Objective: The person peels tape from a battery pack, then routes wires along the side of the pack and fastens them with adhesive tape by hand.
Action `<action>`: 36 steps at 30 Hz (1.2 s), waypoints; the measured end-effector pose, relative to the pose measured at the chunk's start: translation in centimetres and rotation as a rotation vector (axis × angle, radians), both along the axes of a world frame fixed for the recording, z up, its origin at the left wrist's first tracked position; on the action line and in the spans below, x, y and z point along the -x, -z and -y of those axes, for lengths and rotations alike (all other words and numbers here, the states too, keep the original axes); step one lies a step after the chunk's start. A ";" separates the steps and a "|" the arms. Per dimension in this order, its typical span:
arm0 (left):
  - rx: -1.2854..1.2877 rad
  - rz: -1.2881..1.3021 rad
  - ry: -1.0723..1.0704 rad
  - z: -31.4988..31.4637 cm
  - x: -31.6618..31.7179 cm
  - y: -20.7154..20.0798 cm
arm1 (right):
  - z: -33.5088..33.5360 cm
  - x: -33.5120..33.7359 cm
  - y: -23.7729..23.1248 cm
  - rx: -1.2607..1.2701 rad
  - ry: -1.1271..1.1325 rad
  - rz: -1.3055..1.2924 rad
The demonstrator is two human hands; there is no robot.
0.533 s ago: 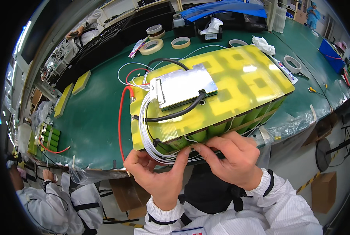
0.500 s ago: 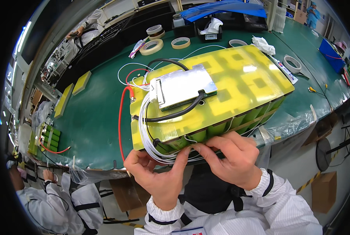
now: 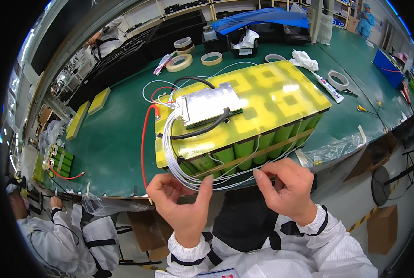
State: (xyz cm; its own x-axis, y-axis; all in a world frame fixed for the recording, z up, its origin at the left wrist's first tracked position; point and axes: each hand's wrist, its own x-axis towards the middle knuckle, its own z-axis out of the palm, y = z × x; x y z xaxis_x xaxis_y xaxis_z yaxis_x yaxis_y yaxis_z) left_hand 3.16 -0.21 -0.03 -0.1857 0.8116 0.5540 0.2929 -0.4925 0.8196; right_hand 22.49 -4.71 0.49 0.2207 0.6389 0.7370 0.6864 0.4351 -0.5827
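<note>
A large battery pack (image 3: 258, 92) with a yellow top sheet and green cells (image 3: 244, 150) along its near side rests at the bench's front. On top is a silver circuit-board module (image 3: 211, 103) with black cables. A bundle of white wires (image 3: 170, 155) curves from it down the near left corner and along the front. My left hand (image 3: 181, 204) is closed around the bundle below that corner, thumb in front, other fingertips partly hidden. My right hand (image 3: 285, 187), fingers curled, has its thumb and forefinger at the wires by the front side; the exact grip is partly hidden.
A red cable (image 3: 144, 143) hangs off the pack's left side. Tape rolls (image 3: 179, 62), a glue tube (image 3: 329, 88) and crumpled tissue (image 3: 304, 60) lie behind and right of it. A smaller cell pack (image 3: 61, 160) stands at left. Another person (image 3: 68, 236) sits lower left.
My hands have moved apart, the right one going right along the wires. The pack's near side with its green cells shows more now, and the wires spread along it.
</note>
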 end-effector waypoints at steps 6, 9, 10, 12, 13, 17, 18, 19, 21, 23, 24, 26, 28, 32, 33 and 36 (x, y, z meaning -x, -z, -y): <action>0.047 -0.013 -0.040 1.2 0.1 0.3 | -0.2 -0.2 -1.9 0.030 0.012 0.037; 0.058 -0.019 0.037 1.7 -0.1 0.2 | -1.1 -0.7 -2.0 -0.060 0.024 0.136; 0.060 -0.014 0.033 2.0 -0.1 0.2 | -1.3 -1.5 -2.1 -0.142 -0.013 0.271; 0.126 0.154 0.185 2.6 0.4 0.4 | -1.5 -3.0 -2.5 -0.221 -0.055 0.411; 0.119 0.172 0.209 2.8 1.0 0.7 | -1.7 -3.3 -2.7 -0.173 -0.053 0.512; 0.221 0.157 0.149 2.9 0.9 0.4 | -2.5 -3.8 -3.6 -0.130 -0.042 0.716; 0.224 0.161 0.138 2.9 0.8 0.3 | -2.5 -3.7 -4.0 -0.128 -0.035 0.793; 0.242 0.140 0.157 2.8 0.4 0.2 | -2.5 -3.7 -4.2 -0.123 -0.042 0.797; 0.237 0.141 0.167 2.5 -0.5 0.3 | -2.5 -3.8 -4.8 -0.097 -0.105 0.839; 0.215 0.090 0.129 2.4 -0.8 0.2 | -2.7 -3.7 -5.2 -0.078 -0.126 0.875; 0.192 0.037 0.100 2.3 -0.9 0.1 | -2.7 -3.7 -5.3 -0.057 -0.138 0.912; 0.176 0.106 0.123 2.4 -1.2 -0.2 | -2.7 -3.8 -5.8 -0.072 -0.135 0.938; 0.177 0.101 0.154 2.6 -1.1 -0.2 | -2.7 -4.0 -6.2 -0.088 -0.131 0.965; 0.218 0.168 0.183 2.8 -1.1 -0.4 | -3.3 -4.3 -7.0 -0.059 -0.182 1.046; 0.234 0.192 0.203 2.8 -1.1 -0.5 | -3.4 -4.3 -7.2 -0.044 -0.190 1.079; 0.290 0.237 0.226 3.0 -1.1 -0.5 | -3.4 -4.5 -7.8 -0.023 -0.270 1.076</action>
State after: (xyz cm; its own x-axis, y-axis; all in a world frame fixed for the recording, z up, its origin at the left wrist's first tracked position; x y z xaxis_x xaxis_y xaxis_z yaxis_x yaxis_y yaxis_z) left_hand 4.25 -3.17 0.50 -0.0797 0.9621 0.2609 -0.0086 -0.2624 0.9649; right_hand 26.97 -1.29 8.24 -0.6859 0.5532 0.4727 0.7104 0.6498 0.2704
